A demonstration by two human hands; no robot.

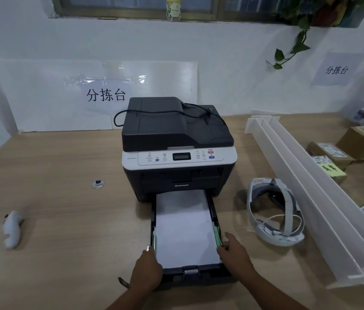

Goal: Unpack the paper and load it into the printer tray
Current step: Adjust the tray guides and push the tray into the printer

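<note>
A black and white printer (177,142) stands mid-table with its paper tray (196,272) pulled out toward me. A stack of white paper (184,224) lies flat inside the tray. My left hand (146,268) grips the tray's front left corner. My right hand (235,251) holds the tray's right side near the front, fingers against the green guide. A crumpled white wrapper (12,228) lies at the far left of the table.
A white headset (274,211) lies right of the tray. Long white divider panels (317,193) run diagonally along the right, with cardboard boxes (355,144) behind them. A small round disc (98,183) sits left of the printer. A power cord (154,111) drapes over the printer lid.
</note>
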